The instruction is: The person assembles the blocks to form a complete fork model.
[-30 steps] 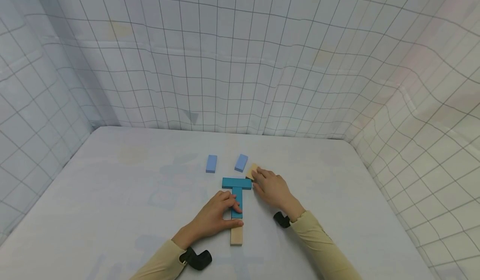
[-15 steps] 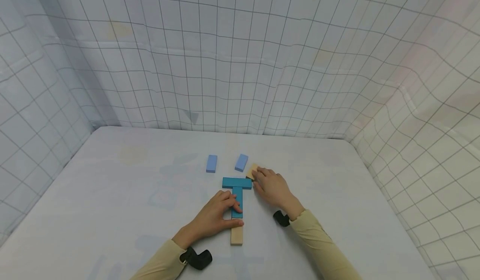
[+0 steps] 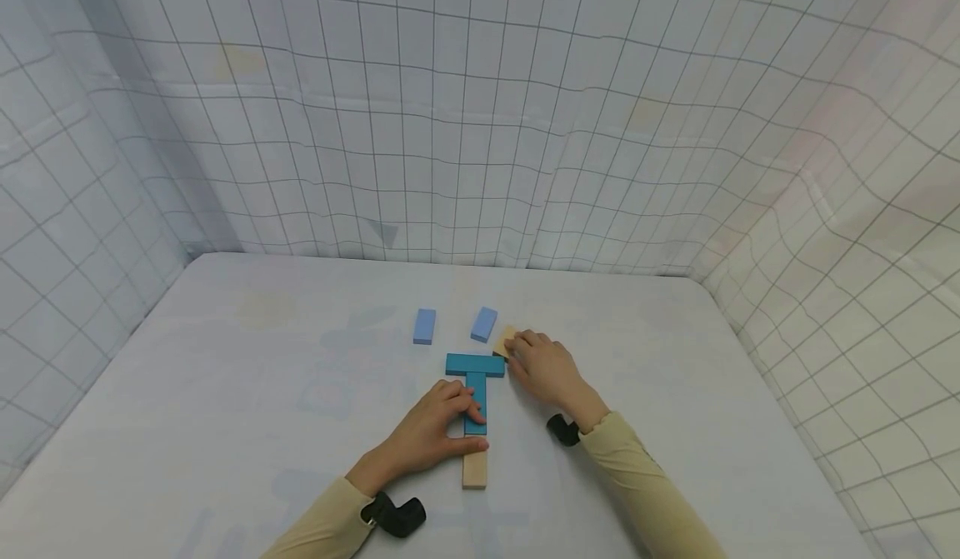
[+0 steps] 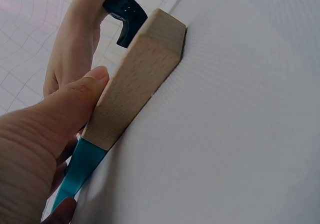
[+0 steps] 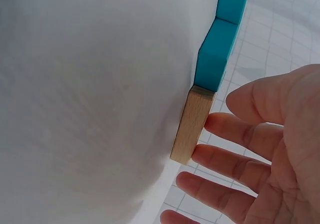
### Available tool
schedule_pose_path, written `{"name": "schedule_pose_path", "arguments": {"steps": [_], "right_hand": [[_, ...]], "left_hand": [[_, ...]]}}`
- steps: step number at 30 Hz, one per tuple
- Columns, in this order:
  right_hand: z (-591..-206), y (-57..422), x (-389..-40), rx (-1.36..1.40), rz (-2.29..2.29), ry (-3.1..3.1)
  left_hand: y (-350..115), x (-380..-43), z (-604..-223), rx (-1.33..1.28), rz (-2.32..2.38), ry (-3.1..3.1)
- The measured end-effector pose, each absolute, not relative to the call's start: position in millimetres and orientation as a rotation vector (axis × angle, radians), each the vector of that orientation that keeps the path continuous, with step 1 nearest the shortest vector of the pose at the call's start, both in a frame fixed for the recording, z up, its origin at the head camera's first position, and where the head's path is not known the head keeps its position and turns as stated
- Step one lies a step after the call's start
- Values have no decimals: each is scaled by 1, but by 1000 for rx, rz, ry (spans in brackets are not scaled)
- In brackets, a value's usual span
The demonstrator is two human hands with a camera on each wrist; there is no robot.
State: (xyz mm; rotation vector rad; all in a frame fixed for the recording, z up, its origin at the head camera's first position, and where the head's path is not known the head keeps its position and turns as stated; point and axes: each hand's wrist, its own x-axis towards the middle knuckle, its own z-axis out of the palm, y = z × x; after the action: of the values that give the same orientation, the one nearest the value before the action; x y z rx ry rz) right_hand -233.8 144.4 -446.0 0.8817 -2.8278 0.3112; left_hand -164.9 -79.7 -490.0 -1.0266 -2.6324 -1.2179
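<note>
A teal block (image 3: 476,365) lies crosswise above a second teal block (image 3: 477,382), making a T. A plain wooden block (image 3: 474,474) continues the stem toward the person. My left hand (image 3: 423,430) rests over the stem, its thumb lying across that wooden block and its fingers touching the lower teal block. At the right end of the crossbar, another wooden block (image 5: 192,126) meets the teal at an angle. My right hand (image 3: 551,371) touches this block with its fingertips, the fingers extended and thumb apart in the right wrist view.
Two light-blue blocks, a left one (image 3: 424,326) and a tilted right one (image 3: 483,324), lie beyond the crossbar. The white tabletop (image 3: 225,392) meets a gridded curtain (image 3: 465,126) at its back edge. Each wrist bears a black camera mount (image 3: 397,516).
Both hands keep almost the same places on the blocks. The whole scene is shifted very slightly to the right in the head view.
</note>
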Motion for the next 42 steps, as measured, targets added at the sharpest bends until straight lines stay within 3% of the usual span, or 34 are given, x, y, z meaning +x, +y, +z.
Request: {"name": "schedule_pose_path", "arguments": {"steps": [42], "right_hand": [[-446, 142, -242, 880, 338, -2809]], "left_hand": [[-79, -164, -489, -1013, -1235, -2636]]}}
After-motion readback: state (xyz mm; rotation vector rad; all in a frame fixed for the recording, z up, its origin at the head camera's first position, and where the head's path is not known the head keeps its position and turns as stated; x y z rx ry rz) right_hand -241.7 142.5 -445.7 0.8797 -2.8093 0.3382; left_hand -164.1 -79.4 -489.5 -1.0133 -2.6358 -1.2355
